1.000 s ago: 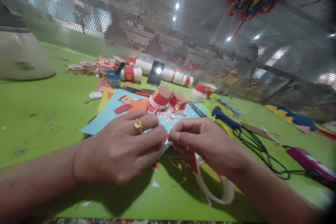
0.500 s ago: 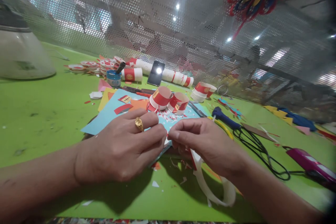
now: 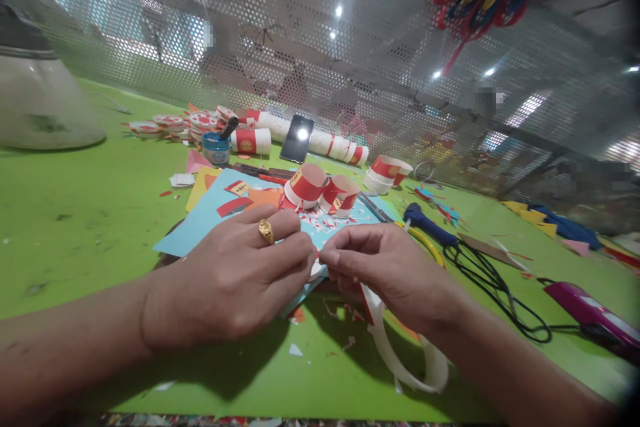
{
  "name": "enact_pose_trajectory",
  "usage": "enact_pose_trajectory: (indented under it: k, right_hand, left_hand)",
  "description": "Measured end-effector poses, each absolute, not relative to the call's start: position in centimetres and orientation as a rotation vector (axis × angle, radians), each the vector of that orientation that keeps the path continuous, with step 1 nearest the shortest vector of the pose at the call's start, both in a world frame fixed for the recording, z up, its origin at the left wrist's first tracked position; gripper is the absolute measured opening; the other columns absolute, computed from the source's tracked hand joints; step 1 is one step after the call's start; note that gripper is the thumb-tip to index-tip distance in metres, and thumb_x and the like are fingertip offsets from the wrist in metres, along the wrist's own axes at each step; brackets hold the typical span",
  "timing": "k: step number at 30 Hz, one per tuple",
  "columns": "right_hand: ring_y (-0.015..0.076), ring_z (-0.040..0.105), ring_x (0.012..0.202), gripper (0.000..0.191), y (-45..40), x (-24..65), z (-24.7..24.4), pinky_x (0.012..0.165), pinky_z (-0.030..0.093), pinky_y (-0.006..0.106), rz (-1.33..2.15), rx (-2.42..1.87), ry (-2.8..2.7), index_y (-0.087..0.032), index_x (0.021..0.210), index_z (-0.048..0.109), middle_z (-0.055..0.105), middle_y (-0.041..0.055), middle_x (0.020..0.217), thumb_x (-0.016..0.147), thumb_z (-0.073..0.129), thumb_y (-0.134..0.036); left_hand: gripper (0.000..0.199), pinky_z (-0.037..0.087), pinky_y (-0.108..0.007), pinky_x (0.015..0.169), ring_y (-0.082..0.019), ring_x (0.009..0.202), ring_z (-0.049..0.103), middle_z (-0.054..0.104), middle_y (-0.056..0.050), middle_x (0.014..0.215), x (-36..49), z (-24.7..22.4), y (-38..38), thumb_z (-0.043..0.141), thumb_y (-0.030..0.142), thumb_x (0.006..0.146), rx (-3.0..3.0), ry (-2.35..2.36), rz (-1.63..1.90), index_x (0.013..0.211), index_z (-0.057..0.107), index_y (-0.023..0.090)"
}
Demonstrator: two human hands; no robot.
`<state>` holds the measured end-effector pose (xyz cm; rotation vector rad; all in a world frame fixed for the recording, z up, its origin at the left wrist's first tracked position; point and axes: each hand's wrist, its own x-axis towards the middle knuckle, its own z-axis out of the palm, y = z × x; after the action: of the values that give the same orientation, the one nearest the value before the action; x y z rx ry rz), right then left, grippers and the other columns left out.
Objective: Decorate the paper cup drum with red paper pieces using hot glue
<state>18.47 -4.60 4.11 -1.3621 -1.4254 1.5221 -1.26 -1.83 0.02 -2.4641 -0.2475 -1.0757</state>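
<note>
My left hand, with a gold ring, is closed with its fingertips pressed down near a small white and red piece that is mostly hidden. Close on its right, my right hand pinches thumb against fingers; what lies between them is too small to make out. Beneath both hands is a light blue sheet strewn with red and white scraps. Just beyond the fingers stand two red and white paper rings. A curled white strip hangs below my right hand.
Behind are a blue jar, a phone and a long red and white roll. To the right lie yellow-handled scissors, a coiled black cord and a magenta tool. A pale appliance stands left.
Both hands hold nearly the same pose. The left fingertips have shifted very slightly left, so the gap between the hands is a little wider.
</note>
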Motion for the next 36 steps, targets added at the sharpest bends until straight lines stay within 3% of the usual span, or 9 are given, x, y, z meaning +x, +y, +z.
enact_pose_trajectory:
  k: [11, 27, 36]
  right_hand:
    - [0.0057, 0.041, 0.043, 0.030, -4.5, 18.7, 3.9, 0.042, 0.030, 0.020, 1.495, -1.375, -1.483, -0.014, 0.063, 0.063, 0.054, -0.0041, 0.050, 0.068, 0.079, -0.038]
    - [0.0059, 0.041, 0.045, 0.035, -4.4, 18.4, 3.8, 0.046, 0.030, 0.021, 1.556, -1.281, -1.365, -0.013, 0.063, 0.064, 0.056, -0.0031, 0.052, 0.058, 0.086, -0.040]
    - [0.0073, 0.043, 0.047, 0.026, -3.9, 19.4, 3.1, 0.047, 0.032, 0.022, 1.492, -1.263, -1.498, -0.015, 0.069, 0.065, 0.053, -0.0041, 0.052, 0.071, 0.079, -0.037]
  left_hand:
    - [0.029, 0.047, -0.039, 0.069, -0.021, 0.076, 0.056, 0.064, -0.008, 0.078, -1.3, 0.1, -1.9, 0.039, 0.010, 0.093, -2.450, -0.260, -1.020, 0.077, 0.063, 0.015]
    - [0.032, 0.045, -0.039, 0.068, -0.021, 0.075, 0.055, 0.066, -0.008, 0.077, -1.2, 0.0, -2.1, 0.037, 0.010, 0.094, -2.424, -0.289, -1.059, 0.073, 0.060, 0.016]
    - [0.029, 0.045, -0.040, 0.070, -0.021, 0.076, 0.056, 0.066, -0.008, 0.079, -1.3, 0.1, -2.1, 0.039, 0.010, 0.093, -2.470, -0.295, -1.061, 0.076, 0.062, 0.016]
